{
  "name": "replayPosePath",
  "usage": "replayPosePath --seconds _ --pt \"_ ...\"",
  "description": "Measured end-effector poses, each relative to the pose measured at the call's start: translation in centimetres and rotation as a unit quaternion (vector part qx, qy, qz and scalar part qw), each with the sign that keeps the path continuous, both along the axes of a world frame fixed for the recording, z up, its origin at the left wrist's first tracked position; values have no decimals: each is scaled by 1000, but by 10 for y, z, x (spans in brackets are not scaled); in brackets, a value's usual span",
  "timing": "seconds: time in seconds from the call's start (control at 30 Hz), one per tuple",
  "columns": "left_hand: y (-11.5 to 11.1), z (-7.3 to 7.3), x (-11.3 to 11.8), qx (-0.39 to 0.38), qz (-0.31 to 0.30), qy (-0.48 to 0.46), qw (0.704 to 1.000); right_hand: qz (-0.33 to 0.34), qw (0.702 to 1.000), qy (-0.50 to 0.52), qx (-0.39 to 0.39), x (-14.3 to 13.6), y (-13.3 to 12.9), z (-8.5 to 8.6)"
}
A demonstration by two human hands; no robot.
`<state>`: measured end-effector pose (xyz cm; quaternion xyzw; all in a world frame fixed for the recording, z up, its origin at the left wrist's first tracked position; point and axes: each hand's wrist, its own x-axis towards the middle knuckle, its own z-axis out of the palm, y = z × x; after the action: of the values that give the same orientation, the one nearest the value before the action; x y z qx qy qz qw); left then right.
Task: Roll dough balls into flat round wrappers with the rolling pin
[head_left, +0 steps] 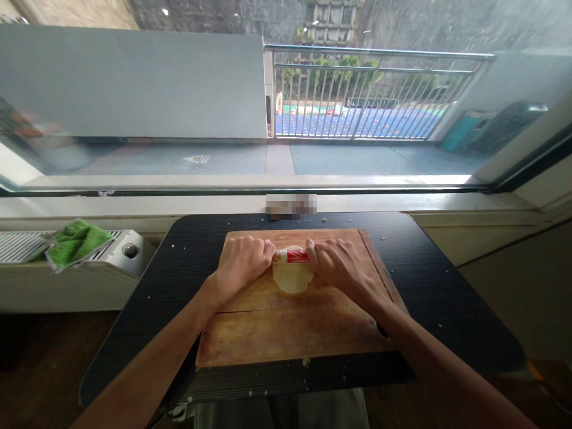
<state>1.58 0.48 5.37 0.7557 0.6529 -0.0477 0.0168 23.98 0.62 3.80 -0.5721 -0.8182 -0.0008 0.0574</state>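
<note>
A flat, pale round of dough (292, 280) lies on a wooden cutting board (277, 336). Across its far part rests a rolling pin (297, 256) with a red and white label. My left hand (245, 256) is closed around the pin's left end, thumb toward the middle. Its right end is in the grip of my right hand (337, 261). Both hands cover the ends of the pin, so only its middle shows. The near part of the dough sticks out on my side of the pin.
The board sits on a black table (429, 286) dotted with small crumbs. Left of it, a green cloth (80, 241) lies on a white radiator (67, 286). Beyond the table are a windowsill (201, 205), a window, and a metal railing (357, 101) outside. A blurred patch hides something on the sill.
</note>
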Motion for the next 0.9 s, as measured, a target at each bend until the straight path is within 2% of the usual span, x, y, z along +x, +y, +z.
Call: replayPosePath --seconds 0.3,0.47,0.63,0.73,0.9 --pt "-31 -12 -2 58 -11 -62 996 44 996 60 56 7 -22 -14" --pt "-50 -18 -2 106 -45 -62 991 37 996 27 75 4 -44 -10" --pt "-68 -26 -2 144 -52 -57 986 14 994 35 100 0 -65 -17" --pt "-70 -26 -1 150 -53 -44 986 17 995 37 95 2 -66 -18" --pt "-58 -24 0 134 -45 -62 988 44 997 8 63 6 -51 -10"
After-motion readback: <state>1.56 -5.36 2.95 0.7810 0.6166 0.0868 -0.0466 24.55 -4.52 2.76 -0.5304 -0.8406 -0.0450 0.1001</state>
